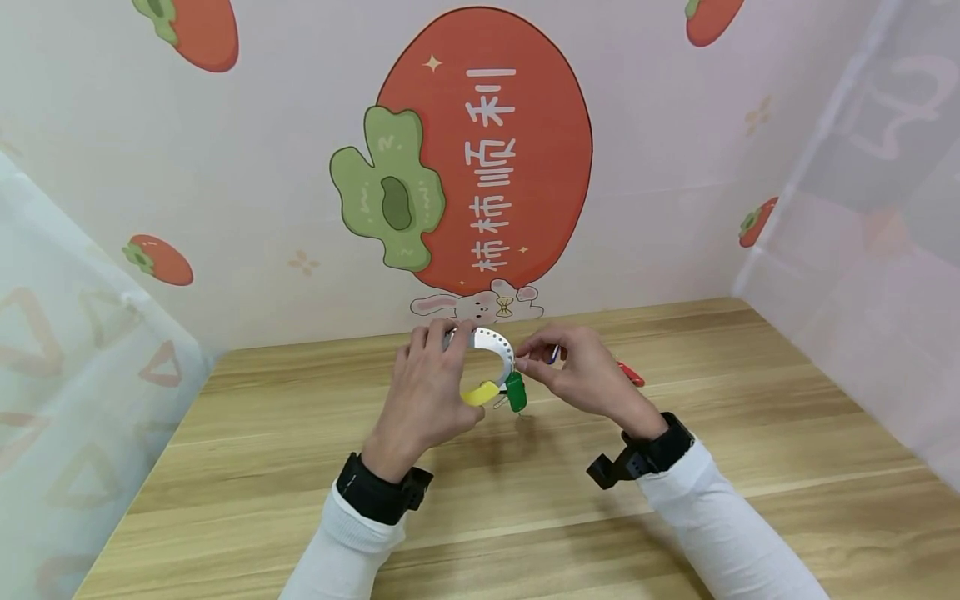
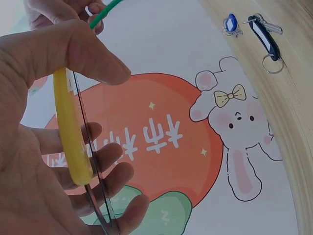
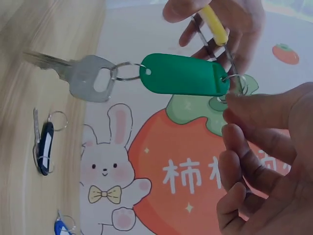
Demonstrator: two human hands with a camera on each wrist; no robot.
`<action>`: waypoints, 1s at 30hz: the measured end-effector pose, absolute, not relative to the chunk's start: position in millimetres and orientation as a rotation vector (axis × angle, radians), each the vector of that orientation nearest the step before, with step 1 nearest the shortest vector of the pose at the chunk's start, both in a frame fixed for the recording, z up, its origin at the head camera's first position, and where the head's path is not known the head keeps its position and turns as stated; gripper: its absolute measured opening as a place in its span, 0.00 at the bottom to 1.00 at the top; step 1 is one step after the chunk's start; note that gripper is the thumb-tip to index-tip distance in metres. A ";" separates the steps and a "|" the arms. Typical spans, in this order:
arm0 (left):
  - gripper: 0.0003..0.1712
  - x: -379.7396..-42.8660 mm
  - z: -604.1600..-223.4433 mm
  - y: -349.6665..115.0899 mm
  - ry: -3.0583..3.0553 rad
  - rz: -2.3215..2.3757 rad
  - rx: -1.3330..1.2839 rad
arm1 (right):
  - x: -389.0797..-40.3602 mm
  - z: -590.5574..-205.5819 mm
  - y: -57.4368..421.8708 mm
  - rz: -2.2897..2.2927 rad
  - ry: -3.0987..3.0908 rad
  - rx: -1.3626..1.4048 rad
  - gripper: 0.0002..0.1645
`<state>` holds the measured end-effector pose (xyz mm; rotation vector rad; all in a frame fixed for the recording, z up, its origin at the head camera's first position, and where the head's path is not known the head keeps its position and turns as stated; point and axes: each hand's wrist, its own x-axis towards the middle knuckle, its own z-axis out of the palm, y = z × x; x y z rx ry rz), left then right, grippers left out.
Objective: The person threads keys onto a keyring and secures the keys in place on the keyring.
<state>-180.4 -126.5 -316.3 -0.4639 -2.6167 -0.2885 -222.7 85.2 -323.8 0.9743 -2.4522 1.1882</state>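
Observation:
My left hand (image 1: 426, 383) holds a large metal hoop (image 1: 495, 343) with a row of small holes and a yellow grip (image 2: 72, 132). The thumb lies at one side of the hoop and the fingers curl about the other. My right hand (image 1: 581, 367) pinches the small wire ring (image 3: 238, 84) at one end of a green key tag (image 3: 183, 73). From the tag's other end a silver key (image 3: 90, 78) hangs on a second ring. In the head view, the green tag is right beside the hoop's right edge.
On the wooden table (image 1: 300, 467) lie a black key tag (image 2: 264, 39) with a key and a blue key tag (image 2: 232, 22). A small red piece (image 1: 632, 373) lies beyond the right hand. A printed wall (image 1: 285, 183) stands behind the table.

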 end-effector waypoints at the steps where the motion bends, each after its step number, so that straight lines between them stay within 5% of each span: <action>1: 0.53 -180.4 -316.2 -126.6 -2.619 -0.290 -0.466 | -223.4 -324.5 85.2 1.170 -2.441 0.983 0.05; 30: 0.55 -179.2 -314.5 -124.9 -2.629 -0.303 -0.542 | -224.8 -326.6 85.5 1.106 -2.363 1.076 0.02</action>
